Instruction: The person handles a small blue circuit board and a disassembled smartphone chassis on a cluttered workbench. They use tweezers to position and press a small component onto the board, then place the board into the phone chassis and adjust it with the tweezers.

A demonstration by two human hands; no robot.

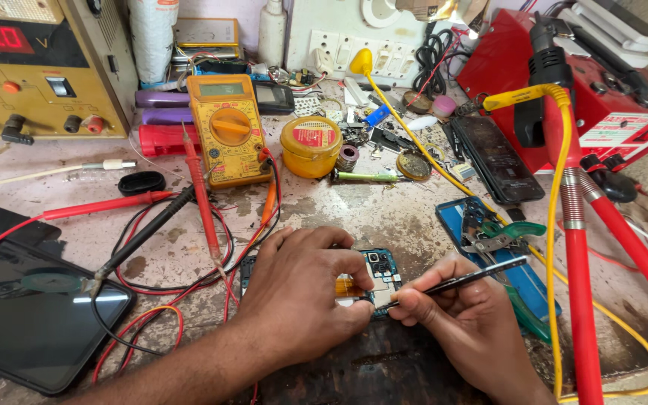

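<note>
Left hand [301,289] lies curled over an opened phone [376,277] low on the stained bench [354,210], fingertips pinching down on its board. Right hand [466,315] beside it grips thin tweezers [463,279], their tips touching the phone's lower edge. Just right lies a blue phone frame [451,217] with green-handled pliers [500,236] on it. Farther back sit a yellow multimeter [226,127], its red probe [200,195] and a yellow tin [310,145].

Multimeter [227,129] sits mid-bench: round tin [310,145] just right of it, power supply [43,67] left, opened phone [375,279] in front.
</note>
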